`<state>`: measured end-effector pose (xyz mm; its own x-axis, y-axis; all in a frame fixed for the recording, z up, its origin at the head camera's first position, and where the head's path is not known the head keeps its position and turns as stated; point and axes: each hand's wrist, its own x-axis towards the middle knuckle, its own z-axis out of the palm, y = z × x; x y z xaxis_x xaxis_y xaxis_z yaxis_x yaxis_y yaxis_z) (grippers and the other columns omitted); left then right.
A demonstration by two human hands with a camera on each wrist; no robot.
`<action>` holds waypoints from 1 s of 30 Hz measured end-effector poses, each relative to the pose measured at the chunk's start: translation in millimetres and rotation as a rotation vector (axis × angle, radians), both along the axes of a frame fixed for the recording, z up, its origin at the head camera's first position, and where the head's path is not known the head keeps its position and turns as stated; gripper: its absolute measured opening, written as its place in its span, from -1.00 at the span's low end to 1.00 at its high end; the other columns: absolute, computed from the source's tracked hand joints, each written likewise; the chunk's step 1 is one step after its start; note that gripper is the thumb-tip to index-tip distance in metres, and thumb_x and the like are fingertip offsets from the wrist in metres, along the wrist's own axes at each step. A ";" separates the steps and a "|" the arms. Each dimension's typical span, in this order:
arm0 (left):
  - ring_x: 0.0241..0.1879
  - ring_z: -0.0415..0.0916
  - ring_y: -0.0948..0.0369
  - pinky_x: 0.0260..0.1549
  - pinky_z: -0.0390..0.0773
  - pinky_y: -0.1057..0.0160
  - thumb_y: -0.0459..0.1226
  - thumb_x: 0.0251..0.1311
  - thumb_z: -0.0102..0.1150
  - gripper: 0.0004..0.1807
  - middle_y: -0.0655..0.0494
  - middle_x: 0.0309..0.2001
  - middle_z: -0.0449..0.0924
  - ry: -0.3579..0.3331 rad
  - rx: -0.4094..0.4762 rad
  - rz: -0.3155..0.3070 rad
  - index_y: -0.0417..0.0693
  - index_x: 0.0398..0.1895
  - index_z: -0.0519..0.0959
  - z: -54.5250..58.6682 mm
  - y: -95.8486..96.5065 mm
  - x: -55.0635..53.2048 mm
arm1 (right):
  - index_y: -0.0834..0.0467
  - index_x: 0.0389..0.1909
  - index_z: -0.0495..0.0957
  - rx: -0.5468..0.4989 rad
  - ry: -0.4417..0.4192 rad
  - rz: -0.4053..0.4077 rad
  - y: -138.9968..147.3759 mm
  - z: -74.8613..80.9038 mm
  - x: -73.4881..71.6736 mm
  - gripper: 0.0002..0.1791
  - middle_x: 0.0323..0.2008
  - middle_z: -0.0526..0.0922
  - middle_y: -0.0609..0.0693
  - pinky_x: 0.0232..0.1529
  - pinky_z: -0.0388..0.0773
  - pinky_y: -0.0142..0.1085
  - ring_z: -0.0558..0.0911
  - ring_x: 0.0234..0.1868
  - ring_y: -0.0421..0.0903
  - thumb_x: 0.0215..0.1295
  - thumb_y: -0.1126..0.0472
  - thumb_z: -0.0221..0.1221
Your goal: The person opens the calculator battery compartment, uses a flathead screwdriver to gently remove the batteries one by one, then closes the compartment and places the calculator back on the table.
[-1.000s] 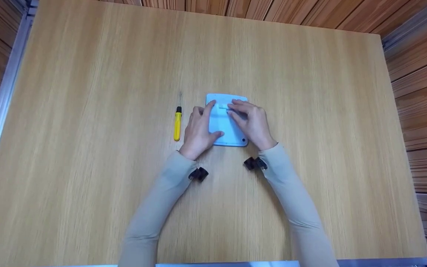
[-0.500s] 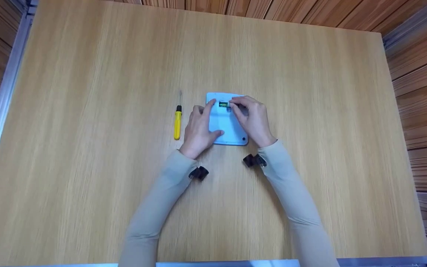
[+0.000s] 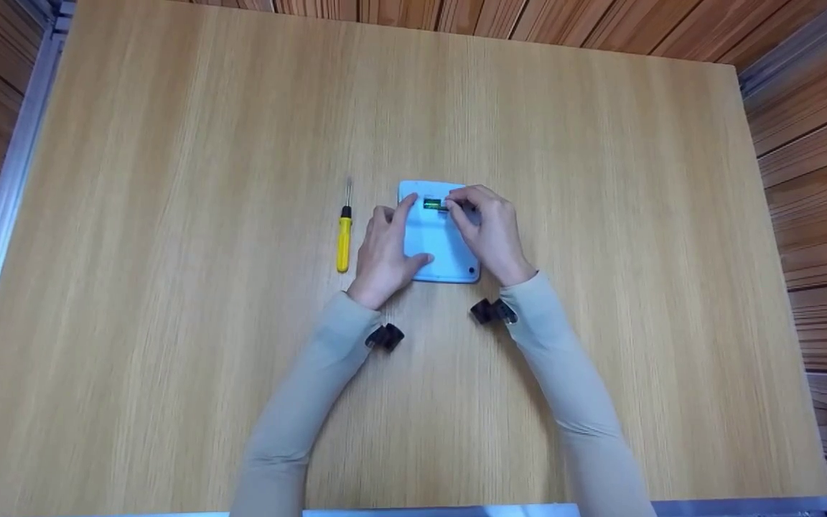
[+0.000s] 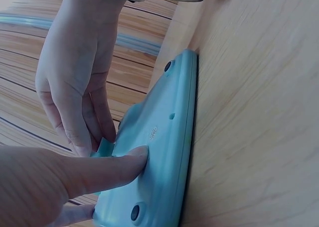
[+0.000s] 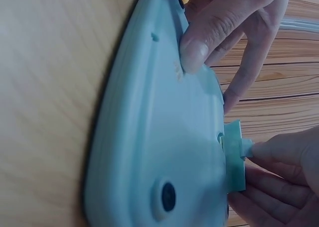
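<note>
A light-blue device [image 3: 442,248], shaped like a desk calculator, lies underside up on the table, with dark round feet. Near its far edge, a small opening shows a green battery [image 3: 432,204]. My left hand [image 3: 383,251] spans the device's left side, fingers spread; its thumb [image 4: 132,165] presses on the underside. My right hand [image 3: 496,230] pinches the small battery cover [image 5: 234,160] by its tab. In the right wrist view the cover stands on edge at the opening. The fingers partly hide the opening's right end in the head view.
A screwdriver [image 3: 344,237] with a yellow handle and black collar lies left of the device, its shaft pointing away. The wooden table [image 3: 169,287] extends all round, with wood-plank walls [image 3: 815,179] beyond its edges.
A second ago the cover lay over the opening; my right hand has raised it, baring the green battery. My left hand has stayed in place.
</note>
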<state>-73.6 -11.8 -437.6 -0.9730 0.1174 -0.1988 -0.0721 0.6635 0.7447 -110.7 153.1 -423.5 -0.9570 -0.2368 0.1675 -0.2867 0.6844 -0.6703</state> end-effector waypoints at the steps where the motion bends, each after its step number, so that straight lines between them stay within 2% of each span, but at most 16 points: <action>1: 0.05 0.32 0.04 -0.16 0.49 0.14 -0.21 0.03 0.41 -0.03 -0.16 0.17 0.26 -0.002 0.002 0.001 0.10 0.49 0.09 0.0 0.2 0.0 | 0.26 -0.15 0.65 -0.004 0.002 -0.002 0.6 0.1 0.3 -0.78 -0.16 0.69 0.11 -0.03 0.57 -0.24 0.65 -0.12 -0.05 0.36 0.21 0.13; 10: 0.03 0.33 0.03 -0.19 0.50 0.11 -0.22 0.02 0.42 -0.04 -0.17 0.16 0.27 -0.009 0.009 0.008 0.11 0.49 0.10 -0.9 1.4 0.6 | 0.24 -0.15 0.65 -0.032 -0.016 -0.019 7.8 2.6 2.9 -0.78 -0.13 0.69 0.08 0.02 0.55 -0.26 0.64 -0.09 -0.08 0.36 0.21 0.14; 20: 0.04 0.33 0.06 -0.12 0.50 0.15 -0.21 0.02 0.42 -0.02 -0.14 0.18 0.25 -0.038 0.009 0.016 0.15 0.50 0.07 0.8 2.5 0.0 | 0.24 -0.12 0.65 -0.037 -0.059 -0.063 21.8 5.5 4.8 -0.78 -0.07 0.67 0.10 0.14 0.50 -0.21 0.62 0.03 -0.04 0.36 0.21 0.14; 30: 0.03 0.34 0.04 -0.17 0.51 0.14 -0.22 0.00 0.43 -0.01 -0.16 0.16 0.26 -0.027 0.016 0.016 0.14 0.49 0.08 -0.5 1.3 -0.4 | 0.27 -0.16 0.66 -0.029 -0.010 -0.101 34.1 8.7 7.0 -0.79 -0.07 0.67 0.13 0.13 0.50 -0.18 0.62 0.03 -0.01 0.34 0.23 0.15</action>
